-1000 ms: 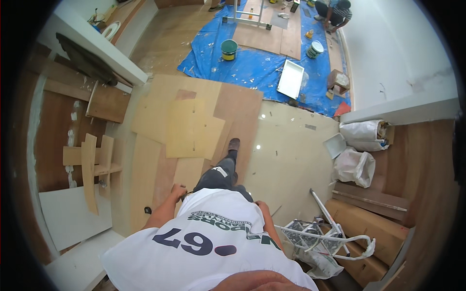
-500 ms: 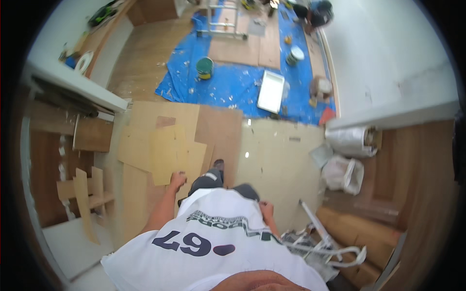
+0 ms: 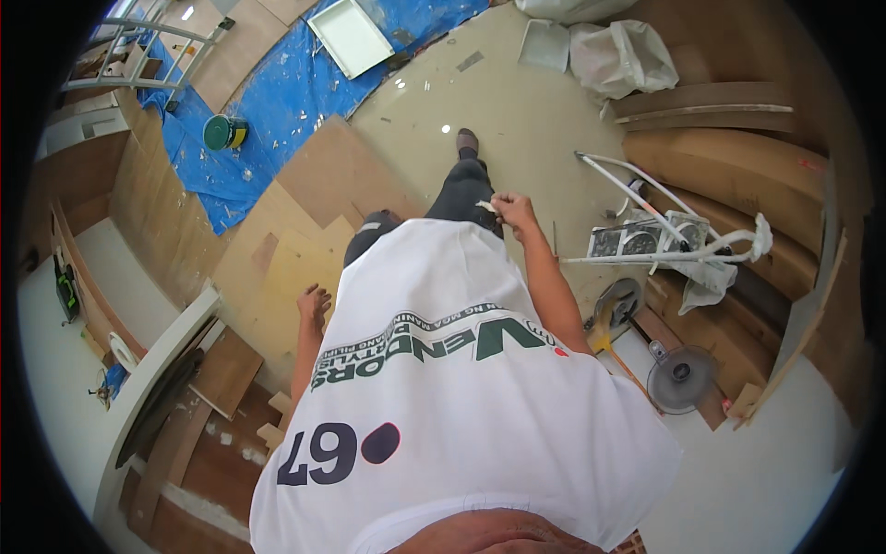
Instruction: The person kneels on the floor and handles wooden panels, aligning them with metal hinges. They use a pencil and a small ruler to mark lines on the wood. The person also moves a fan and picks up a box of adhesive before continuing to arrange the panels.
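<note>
My left hand (image 3: 315, 303) hangs beside my left thigh, over the light plywood sheets (image 3: 305, 249) on the floor. Its fingers are loosely curled and apart, and it holds nothing. At my right thigh, my right hand (image 3: 514, 212) has its fingers drawn together in a pinch. A small cream-coloured patch (image 3: 486, 206) shows at its fingertips against my dark trousers (image 3: 461, 196); I cannot tell whether it is a scrap in the fingers or a mark on the cloth. One foot in a dark shoe (image 3: 468, 143) is stretched forward on the pale tiled floor.
A white tubular frame (image 3: 664, 257) and a grey fan (image 3: 681, 377) stand on the right, by long brown cardboard boxes (image 3: 729, 171). White sacks (image 3: 623, 57) lie beyond. Ahead left, a blue tarp (image 3: 277, 102) carries a white tray (image 3: 351, 39), green bucket (image 3: 224, 132) and ladder (image 3: 152, 55).
My view and body have turned to the right, so the tarp and plywood now lie further left. My right hand has come forward over my thigh, and one foot has stepped out onto the tiles.
</note>
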Demonstrator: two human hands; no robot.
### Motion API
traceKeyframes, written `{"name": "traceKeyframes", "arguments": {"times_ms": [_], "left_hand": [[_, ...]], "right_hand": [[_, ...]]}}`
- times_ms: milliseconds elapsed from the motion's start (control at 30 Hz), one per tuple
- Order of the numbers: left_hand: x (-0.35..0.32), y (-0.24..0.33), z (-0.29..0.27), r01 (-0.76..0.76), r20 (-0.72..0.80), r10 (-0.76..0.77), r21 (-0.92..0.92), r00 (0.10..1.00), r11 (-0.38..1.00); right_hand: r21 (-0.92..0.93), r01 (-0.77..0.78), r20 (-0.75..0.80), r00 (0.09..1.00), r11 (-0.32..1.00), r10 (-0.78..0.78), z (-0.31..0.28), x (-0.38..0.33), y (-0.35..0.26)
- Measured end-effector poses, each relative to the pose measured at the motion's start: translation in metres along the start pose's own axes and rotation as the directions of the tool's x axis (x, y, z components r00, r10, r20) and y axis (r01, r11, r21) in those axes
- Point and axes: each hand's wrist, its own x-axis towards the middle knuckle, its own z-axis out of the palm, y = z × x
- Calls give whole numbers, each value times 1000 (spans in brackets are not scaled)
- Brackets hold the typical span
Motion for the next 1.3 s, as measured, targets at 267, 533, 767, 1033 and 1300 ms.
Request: {"name": "traceKeyframes", "arguments": {"times_ms": [267,533,767,1033,1300], "left_hand": [[3,99,164,-235,-45,234,-40,971,971],[-26,102,233,-467,-451,399,-45,799,883],[-15,-120,361,133,-155,-548,-884,822,449],[-136,-128,417,57,-101,-772,-983,628,175],[-154,-15,556,3,-316,-605,-885,731,465]], "right_hand": [[-210,293,332,919,933,-214,-60,109,-147],[-512,461,461,860,725,-220,-93,205,-216],[-878,478,468,843,-30,-264,-86,206,-187],[-571,778,816,573,-263,-76,32,251,-251],[-715,698,695,705,31,143,191,283,-330]]}}
